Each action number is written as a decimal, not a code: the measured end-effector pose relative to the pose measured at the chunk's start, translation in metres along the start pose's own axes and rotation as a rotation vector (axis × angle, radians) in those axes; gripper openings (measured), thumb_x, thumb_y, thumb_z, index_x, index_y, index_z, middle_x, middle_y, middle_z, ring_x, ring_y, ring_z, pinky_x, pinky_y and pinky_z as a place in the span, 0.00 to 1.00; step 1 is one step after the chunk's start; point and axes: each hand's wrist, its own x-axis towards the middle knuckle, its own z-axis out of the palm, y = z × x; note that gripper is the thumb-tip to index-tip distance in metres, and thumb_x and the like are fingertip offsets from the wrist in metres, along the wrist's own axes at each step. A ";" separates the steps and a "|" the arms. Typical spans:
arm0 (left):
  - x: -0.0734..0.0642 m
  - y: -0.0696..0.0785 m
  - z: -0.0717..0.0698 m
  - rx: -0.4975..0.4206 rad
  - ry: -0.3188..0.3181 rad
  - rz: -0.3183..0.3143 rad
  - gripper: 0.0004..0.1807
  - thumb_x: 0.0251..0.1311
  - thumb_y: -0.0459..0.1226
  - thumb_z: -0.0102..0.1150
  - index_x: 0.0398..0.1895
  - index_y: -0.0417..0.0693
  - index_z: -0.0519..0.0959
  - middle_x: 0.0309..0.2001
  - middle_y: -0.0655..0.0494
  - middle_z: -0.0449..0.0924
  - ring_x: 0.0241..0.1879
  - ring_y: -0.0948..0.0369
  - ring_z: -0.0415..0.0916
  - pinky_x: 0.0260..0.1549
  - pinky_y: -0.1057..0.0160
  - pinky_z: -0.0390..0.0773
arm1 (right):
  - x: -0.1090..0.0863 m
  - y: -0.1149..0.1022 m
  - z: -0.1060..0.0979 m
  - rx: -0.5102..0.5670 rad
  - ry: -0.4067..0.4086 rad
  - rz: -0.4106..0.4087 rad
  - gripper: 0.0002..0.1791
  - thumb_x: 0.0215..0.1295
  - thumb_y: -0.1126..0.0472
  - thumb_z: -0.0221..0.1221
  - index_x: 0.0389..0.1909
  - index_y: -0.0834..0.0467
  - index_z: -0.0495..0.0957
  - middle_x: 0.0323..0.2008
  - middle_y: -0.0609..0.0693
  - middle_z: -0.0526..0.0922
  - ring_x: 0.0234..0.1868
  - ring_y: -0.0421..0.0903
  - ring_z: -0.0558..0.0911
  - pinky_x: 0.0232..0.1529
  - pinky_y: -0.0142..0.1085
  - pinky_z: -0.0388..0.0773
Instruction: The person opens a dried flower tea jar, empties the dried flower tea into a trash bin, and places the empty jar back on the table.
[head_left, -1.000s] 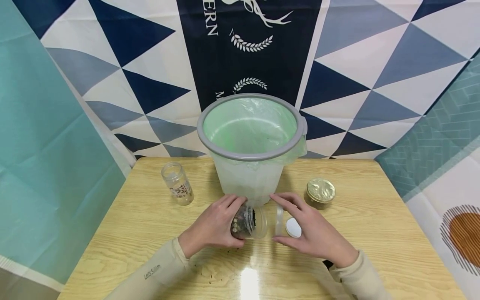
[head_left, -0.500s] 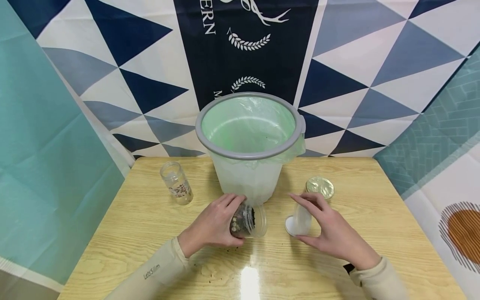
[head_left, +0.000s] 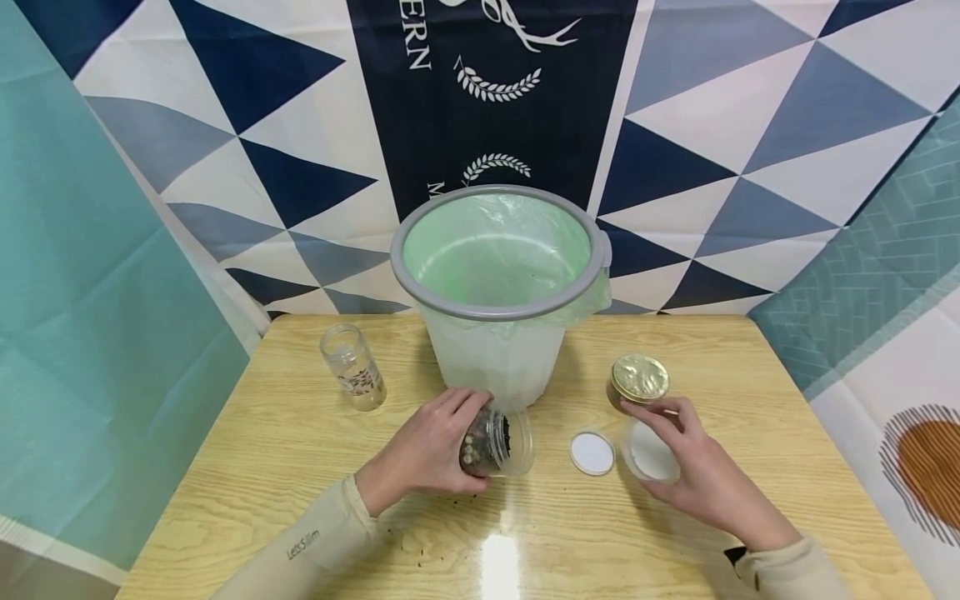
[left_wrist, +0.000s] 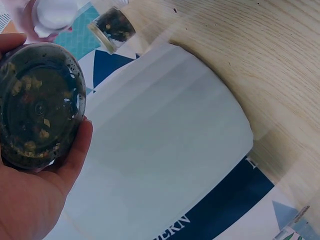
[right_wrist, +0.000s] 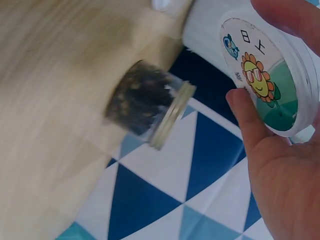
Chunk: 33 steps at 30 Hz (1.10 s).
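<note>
My left hand point(head_left: 427, 446) grips a clear jar point(head_left: 480, 446) with dark, mixed contents, tipped onto its side with its open mouth facing right. In the left wrist view the jar's base point(left_wrist: 42, 105) shows, with fingers curled around it. My right hand point(head_left: 697, 475) holds a white lid point(head_left: 651, 450) by its rim, low over the table at right. The right wrist view shows a sunflower sticker on this lid point(right_wrist: 262, 75). Between the hands lies a white disc point(head_left: 592, 452). Just beyond the right hand stands a gold-lidded jar point(head_left: 637, 379) with dark contents.
A bin point(head_left: 487, 358) with a grey rim and green liner stands at the back of the wooden table point(head_left: 300, 467). Left of it is a clear jar point(head_left: 354, 368) with a printed band. Dark crumbs lie near the left hand. Patterned cloth point(head_left: 675, 167) hangs behind.
My right hand has moved right with the lid, away from the tipped jar, and the lid has turned its flat face upward. The white disc is now uncovered. The left hand stays put.
</note>
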 end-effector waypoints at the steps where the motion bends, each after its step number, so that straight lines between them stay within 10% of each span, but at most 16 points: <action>1: 0.000 0.000 0.000 0.000 0.001 0.000 0.59 0.23 0.57 0.86 0.63 0.40 0.71 0.52 0.48 0.81 0.51 0.54 0.81 0.52 0.56 0.86 | -0.002 0.003 0.001 -0.004 0.001 0.006 0.61 0.29 0.71 0.83 0.73 0.53 0.70 0.60 0.57 0.66 0.58 0.58 0.80 0.42 0.48 0.86; 33: -0.001 -0.001 0.000 -0.011 0.010 -0.006 0.58 0.24 0.56 0.86 0.63 0.42 0.71 0.52 0.49 0.80 0.51 0.54 0.80 0.51 0.56 0.86 | -0.033 0.037 0.027 -0.053 -0.159 0.245 0.48 0.48 0.54 0.80 0.70 0.64 0.70 0.53 0.65 0.74 0.43 0.56 0.83 0.41 0.54 0.83</action>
